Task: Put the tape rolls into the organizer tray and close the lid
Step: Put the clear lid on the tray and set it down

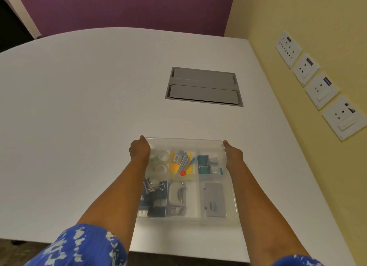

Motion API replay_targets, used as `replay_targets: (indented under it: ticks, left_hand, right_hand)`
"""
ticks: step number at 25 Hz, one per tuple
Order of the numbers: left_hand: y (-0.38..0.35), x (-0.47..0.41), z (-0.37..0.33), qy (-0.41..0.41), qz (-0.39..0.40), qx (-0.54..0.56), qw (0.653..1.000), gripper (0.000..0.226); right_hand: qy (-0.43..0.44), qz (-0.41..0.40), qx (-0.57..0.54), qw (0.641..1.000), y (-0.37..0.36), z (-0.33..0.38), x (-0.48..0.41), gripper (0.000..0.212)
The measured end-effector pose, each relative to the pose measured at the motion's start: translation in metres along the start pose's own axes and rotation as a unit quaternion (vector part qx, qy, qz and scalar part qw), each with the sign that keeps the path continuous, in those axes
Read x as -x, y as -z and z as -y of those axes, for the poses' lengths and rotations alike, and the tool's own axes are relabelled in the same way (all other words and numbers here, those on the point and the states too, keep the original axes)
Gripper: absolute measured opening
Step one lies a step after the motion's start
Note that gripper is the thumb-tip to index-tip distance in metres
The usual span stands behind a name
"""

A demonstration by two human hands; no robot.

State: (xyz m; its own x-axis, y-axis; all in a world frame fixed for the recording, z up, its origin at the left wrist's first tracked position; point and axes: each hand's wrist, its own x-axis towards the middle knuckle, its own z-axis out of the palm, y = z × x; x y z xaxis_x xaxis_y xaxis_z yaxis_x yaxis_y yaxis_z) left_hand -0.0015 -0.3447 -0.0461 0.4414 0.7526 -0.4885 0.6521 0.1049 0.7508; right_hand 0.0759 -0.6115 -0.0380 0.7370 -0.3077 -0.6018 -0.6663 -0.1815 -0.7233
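Lid-closing step judged in hand: clear lid (186, 144) lies over organizer tray (231, 210), gripped at far corners by left hand (139, 149) and right hand (233, 153); tape rolls (161, 161) seen inside, far-left compartment. Pressing shut evenly is called for next.

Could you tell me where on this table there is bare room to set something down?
The table is bare left of the organizer tray, and between it and the grey hatch. Crowded: the tray itself, left hand and right hand on its far corners.
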Motion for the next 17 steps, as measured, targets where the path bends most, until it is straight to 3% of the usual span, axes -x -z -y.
replay_targets:
  ticks: [3,7,17]
  left_hand:
    - [0.002,-0.016,0.000,0.034,0.034,0.045,0.998,0.048]
    - [0.001,-0.026,0.004,0.044,0.040,0.028,0.998,0.055]
    - [-0.003,-0.020,0.014,-0.033,-0.021,-0.047,0.998,0.045]
  right_hand:
    - [-0.007,-0.007,-0.011,1.000,-0.006,0.004,-0.011,0.060]
    - [-0.028,-0.033,-0.047,0.998,-0.012,-0.001,-0.015,0.048]
    - [0.023,-0.077,0.019,0.997,-0.017,0.002,-0.005,0.051]
